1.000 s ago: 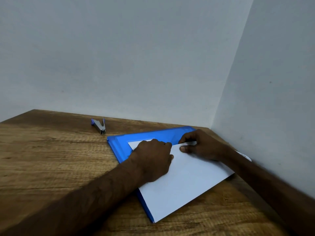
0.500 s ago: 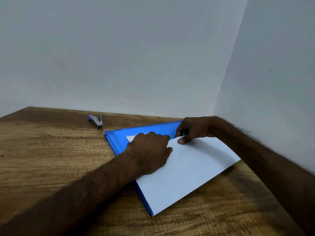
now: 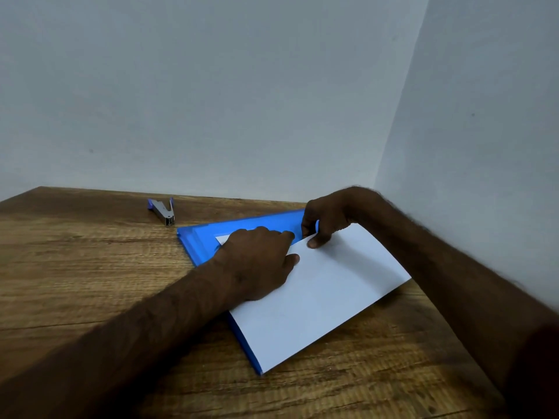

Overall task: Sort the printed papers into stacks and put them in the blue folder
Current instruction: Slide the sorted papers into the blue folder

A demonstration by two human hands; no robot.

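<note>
A blue folder (image 3: 199, 237) lies flat on the wooden table, near the corner of the two walls. A stack of white papers (image 3: 317, 300) lies on it and covers most of it, blank side up. My left hand (image 3: 260, 261) rests palm down on the stack's left part, fingers pointing to the far edge. My right hand (image 3: 325, 225) pinches the far edge of the top sheet between thumb and fingers and lifts it, so the sheet bows upward at the right. A small blue part of the folder shows between the right hand's fingers.
A grey and blue stapler (image 3: 163, 211) lies on the wooden table (image 3: 75, 261) near the back wall, left of the folder. Walls close the table at the back and on the right.
My right hand rose from lying on the paper's far edge to pinching it and lifting it. The sheet's right part now curves up. My left hand stayed in place.
</note>
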